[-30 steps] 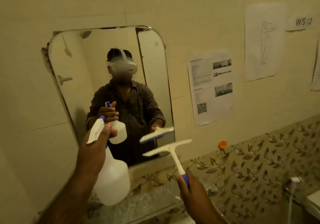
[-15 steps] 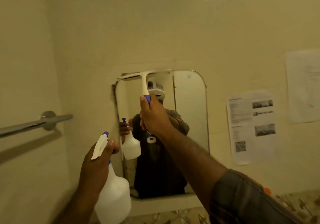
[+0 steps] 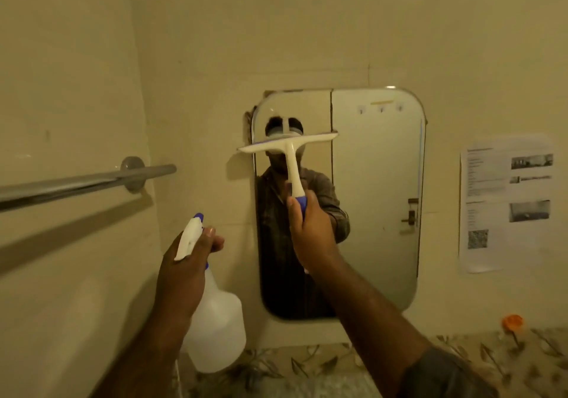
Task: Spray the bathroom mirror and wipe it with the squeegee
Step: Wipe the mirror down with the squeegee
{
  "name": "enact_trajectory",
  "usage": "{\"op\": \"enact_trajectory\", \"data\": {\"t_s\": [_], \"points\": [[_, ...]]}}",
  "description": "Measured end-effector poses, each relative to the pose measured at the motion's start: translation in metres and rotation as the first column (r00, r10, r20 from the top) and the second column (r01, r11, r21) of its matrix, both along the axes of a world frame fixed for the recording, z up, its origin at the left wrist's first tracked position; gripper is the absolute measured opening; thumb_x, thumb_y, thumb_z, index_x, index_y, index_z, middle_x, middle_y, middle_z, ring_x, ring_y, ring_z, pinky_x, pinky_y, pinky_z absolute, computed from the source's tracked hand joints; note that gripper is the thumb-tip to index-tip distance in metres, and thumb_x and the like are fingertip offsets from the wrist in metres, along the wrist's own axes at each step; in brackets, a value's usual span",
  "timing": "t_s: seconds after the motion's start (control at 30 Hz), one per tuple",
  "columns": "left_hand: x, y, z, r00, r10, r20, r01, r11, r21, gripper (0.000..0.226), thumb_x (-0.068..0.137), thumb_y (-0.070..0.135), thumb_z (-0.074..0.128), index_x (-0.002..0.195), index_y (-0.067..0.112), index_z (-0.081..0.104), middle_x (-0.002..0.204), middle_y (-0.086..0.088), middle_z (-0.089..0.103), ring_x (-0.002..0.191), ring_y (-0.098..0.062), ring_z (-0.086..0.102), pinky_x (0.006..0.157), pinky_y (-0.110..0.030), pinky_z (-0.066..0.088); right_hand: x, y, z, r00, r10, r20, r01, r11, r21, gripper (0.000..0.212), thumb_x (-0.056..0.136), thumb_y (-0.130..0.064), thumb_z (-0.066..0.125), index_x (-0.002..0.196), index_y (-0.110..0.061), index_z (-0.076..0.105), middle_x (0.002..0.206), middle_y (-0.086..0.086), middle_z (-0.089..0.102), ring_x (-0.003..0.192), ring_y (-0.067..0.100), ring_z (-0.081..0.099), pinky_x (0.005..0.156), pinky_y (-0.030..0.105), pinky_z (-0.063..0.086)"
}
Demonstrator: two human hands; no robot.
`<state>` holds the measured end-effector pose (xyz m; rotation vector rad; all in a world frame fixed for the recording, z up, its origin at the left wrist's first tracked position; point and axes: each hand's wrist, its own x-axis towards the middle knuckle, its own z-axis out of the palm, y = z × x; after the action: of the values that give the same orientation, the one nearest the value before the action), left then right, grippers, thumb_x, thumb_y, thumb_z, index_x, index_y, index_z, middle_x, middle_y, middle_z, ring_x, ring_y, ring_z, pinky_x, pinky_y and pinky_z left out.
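Lower now than half a second ago, the squeegee (image 3: 289,148) has slid down the mirror (image 3: 375,201) from the top edge to about a third of the way down. From the head view, the right hand (image 3: 310,228) is wrapped tight around its blue handle. The left hand (image 3: 184,271) grips the spray bottle (image 3: 215,330) by its neck, beside the mirror's left edge. A towel bar (image 3: 76,182) sits on the left wall.
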<state>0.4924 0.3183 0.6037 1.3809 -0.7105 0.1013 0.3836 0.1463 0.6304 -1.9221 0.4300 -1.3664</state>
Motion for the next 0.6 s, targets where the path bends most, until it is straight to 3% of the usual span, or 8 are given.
{"op": "enact_trajectory", "data": {"t_s": [0.13,0.23,0.33,0.43,0.5,0.6], "points": [[-0.003,-0.014,-0.009,0.999,-0.03,0.023,0.03,0.999,0.023,0.034,0.091,0.051,0.048,0.09,0.024,0.069,0.089,0.004,0.075,0.093,-0.016,0.067,0.091,-0.036,0.045,-0.015,0.01,-0.097,0.99,-0.024,-0.137,0.036,0.996,0.084,0.027,0.098,-0.05,0.044,0.12,-0.035,0.049,0.085,-0.009,0.065,0.078,-0.003,0.066,0.053,0.012,0.051],[-0.014,-0.024,-0.018,0.997,-0.068,0.032,0.066,0.996,0.054,0.034,0.094,0.047,0.045,0.093,0.02,0.068,0.092,0.002,0.073,0.093,-0.018,0.066,0.09,-0.036,0.044,-0.033,0.021,-0.171,0.959,-0.069,-0.276,0.115,0.981,0.153,0.016,0.098,-0.05,0.046,0.1,-0.035,0.051,0.074,-0.004,0.064,0.068,-0.001,0.065,0.052,0.018,0.052],[-0.025,-0.032,-0.03,0.996,-0.094,0.0,0.094,0.993,0.072,0.038,0.092,0.049,0.046,0.102,0.018,0.066,0.097,-0.001,0.071,0.094,-0.016,0.063,0.086,-0.034,0.043,-0.056,0.029,-0.228,0.923,-0.072,-0.378,0.171,0.957,0.234,0.017,0.099,-0.044,0.048,0.093,-0.029,0.052,0.071,-0.003,0.06,0.059,0.004,0.058,0.056,0.022,0.047],[-0.037,-0.038,-0.039,0.994,-0.104,-0.027,0.107,0.989,0.101,0.034,0.091,0.05,0.046,0.101,0.024,0.066,0.097,0.002,0.069,0.094,-0.014,0.06,0.084,-0.035,0.039,-0.079,0.034,-0.254,0.874,-0.048,-0.483,0.21,0.934,0.288,0.021,0.101,-0.042,0.047,0.1,-0.023,0.056,0.077,-0.007,0.061,0.07,0.007,0.061,0.063,0.023,0.044],[-0.046,-0.045,-0.042,0.992,-0.126,-0.029,0.129,0.985,0.114,0.032,0.092,0.05,0.046,0.101,0.026,0.065,0.099,0.001,0.07,0.096,-0.018,0.061,0.086,-0.036,0.039,-0.099,0.033,-0.262,0.849,-0.046,-0.527,0.258,0.906,0.336,0.028,0.101,-0.04,0.046,0.106,-0.016,0.059,0.084,-0.003,0.062,0.086,0.021,0.066,0.074,0.031,0.048],[-0.066,-0.055,-0.044,0.989,-0.143,-0.031,0.146,0.98,0.137,0.023,0.091,0.052,0.048,0.099,0.038,0.063,0.1,0.0,0.068,0.093,-0.021,0.06,0.082,-0.036,0.04,-0.139,0.031,-0.256,0.878,-0.078,-0.472,0.258,0.908,0.329,0.021,0.1,-0.042,0.047,0.095,-0.024,0.057,0.074,-0.004,0.061,0.07,0.009,0.062,0.071,0.031,0.049]]}}
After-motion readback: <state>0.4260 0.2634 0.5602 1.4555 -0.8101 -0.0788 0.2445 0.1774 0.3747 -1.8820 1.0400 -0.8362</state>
